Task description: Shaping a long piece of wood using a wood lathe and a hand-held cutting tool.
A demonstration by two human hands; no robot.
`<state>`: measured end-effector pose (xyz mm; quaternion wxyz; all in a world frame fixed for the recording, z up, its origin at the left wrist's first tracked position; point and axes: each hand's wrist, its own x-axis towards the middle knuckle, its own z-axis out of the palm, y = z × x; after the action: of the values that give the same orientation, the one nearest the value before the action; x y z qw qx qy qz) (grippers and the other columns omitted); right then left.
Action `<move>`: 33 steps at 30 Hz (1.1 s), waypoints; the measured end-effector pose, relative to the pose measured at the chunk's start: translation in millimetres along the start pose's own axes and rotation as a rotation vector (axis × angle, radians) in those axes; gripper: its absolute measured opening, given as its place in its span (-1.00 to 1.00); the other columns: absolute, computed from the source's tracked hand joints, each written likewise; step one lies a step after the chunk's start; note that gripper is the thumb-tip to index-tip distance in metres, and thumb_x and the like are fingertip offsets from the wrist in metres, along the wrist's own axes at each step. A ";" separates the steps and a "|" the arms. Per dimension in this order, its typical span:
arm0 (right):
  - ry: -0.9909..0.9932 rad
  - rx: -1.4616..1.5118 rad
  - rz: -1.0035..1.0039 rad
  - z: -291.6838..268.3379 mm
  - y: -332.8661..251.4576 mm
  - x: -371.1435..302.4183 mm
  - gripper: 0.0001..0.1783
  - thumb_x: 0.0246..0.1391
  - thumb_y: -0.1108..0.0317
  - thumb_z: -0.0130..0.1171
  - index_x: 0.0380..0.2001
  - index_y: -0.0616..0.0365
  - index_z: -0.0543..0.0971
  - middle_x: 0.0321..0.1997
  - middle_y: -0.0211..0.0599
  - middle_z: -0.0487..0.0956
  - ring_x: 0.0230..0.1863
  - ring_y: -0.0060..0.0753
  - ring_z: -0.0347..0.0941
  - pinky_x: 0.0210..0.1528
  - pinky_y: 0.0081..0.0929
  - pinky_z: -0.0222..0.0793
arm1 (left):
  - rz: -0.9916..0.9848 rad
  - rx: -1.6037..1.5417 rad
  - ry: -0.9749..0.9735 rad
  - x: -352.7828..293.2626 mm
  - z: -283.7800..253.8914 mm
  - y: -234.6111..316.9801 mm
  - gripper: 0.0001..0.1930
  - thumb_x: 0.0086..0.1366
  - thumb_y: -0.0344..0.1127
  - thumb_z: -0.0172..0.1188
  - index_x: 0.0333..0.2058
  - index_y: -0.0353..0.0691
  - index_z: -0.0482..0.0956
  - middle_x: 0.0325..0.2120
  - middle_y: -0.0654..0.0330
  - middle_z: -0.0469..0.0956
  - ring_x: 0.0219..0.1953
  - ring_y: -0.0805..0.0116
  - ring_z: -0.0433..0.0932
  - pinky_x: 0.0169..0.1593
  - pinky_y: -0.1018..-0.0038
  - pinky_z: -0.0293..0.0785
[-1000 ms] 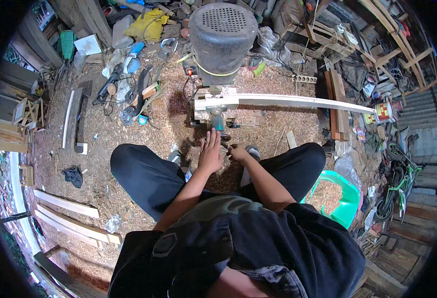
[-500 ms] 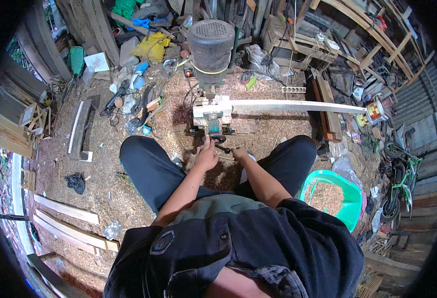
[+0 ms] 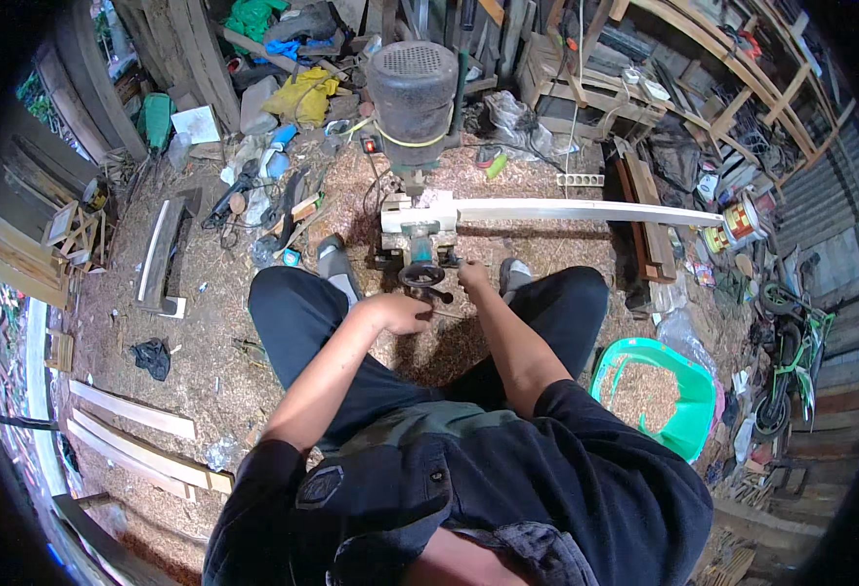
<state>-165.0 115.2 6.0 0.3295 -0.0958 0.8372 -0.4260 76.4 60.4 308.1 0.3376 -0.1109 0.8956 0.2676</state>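
Observation:
A green machine with a large dark upright motor (image 3: 413,93) stands in front of me, its small black handwheel (image 3: 420,277) facing me. My left hand (image 3: 402,314) is just below the wheel, by its black crank handle (image 3: 441,296); its fingers are curled in, and what they hold is hidden. Right of the wheel, my right hand (image 3: 472,275) is closed at the machine's side, its fingertips by a small dark part I cannot make out. A long pale wooden board (image 3: 586,211) lies across the machine, reaching far to the right.
The board's far end rests by a paint bucket (image 3: 739,223). A green plastic tub (image 3: 695,415) stands right of my knee. Dark timbers (image 3: 649,220) lie under the board. Loose planks (image 3: 146,449) lie at the left, and wood shavings cover the floor. A power strip (image 3: 580,180) lies behind the board.
My left hand has come off the handwheel's left side and moved down below it. My right hand has moved up, closer to the machine. My left foot now shows beside the machine.

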 end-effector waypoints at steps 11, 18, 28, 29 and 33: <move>-0.374 0.546 0.494 60.7 18.5 41.6 -0.43 0.39 -0.10 -0.21 0.02 0.18 0.49 -0.12 -0.18 0.61 -0.18 -0.16 0.54 -0.11 -0.14 0.43 | -0.202 -0.295 0.170 72.4 8.6 -99.6 -0.55 0.36 0.00 0.03 -0.05 -0.27 0.60 -0.09 -0.10 0.63 -0.03 -0.13 0.60 0.07 0.09 0.49; 0.030 0.417 -0.034 68.7 79.4 73.0 -0.62 0.25 0.21 0.16 -0.06 -0.09 0.17 -0.24 -0.24 0.54 -0.23 -0.11 0.57 -0.27 -0.04 0.52 | -0.110 -0.280 0.049 93.4 -6.6 -81.4 -0.55 0.41 0.06 0.03 -0.09 -0.26 0.59 -0.04 -0.05 0.59 0.01 -0.08 0.56 0.11 0.12 0.43; 0.063 0.470 -0.014 38.5 35.2 47.6 -0.57 0.25 0.02 0.19 -0.09 0.13 0.39 -0.34 -0.37 0.49 -0.41 -0.34 0.47 -0.28 -0.31 0.42 | -0.109 -0.282 0.110 91.4 7.8 -71.8 -0.56 0.36 0.07 0.05 -0.12 -0.21 0.62 -0.15 -0.04 0.65 -0.06 -0.08 0.61 0.03 0.08 0.49; 0.230 0.264 -0.159 40.1 33.3 44.6 -0.57 0.25 -0.01 0.20 -0.09 0.09 0.40 -0.35 -0.38 0.49 -0.43 -0.35 0.45 -0.28 -0.32 0.41 | -0.107 -0.280 0.110 90.5 7.8 -69.5 -0.56 0.36 0.07 0.05 -0.12 -0.21 0.62 -0.15 -0.04 0.65 -0.06 -0.08 0.61 0.03 0.08 0.49; -0.240 0.964 0.449 51.9 -5.3 13.4 -0.54 0.09 0.18 0.43 -0.15 0.09 0.37 -0.40 -0.32 0.49 -0.35 -0.40 0.46 -0.29 -0.38 0.40 | -0.158 -0.294 0.124 72.3 21.3 -70.4 -0.55 0.37 0.06 0.05 -0.10 -0.24 0.59 -0.16 -0.08 0.64 -0.08 -0.11 0.61 0.02 0.06 0.49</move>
<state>-143.0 72.2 -18.0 0.5121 0.1995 0.5033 -0.6668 60.7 12.3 218.3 0.2816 -0.2453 0.8545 0.3610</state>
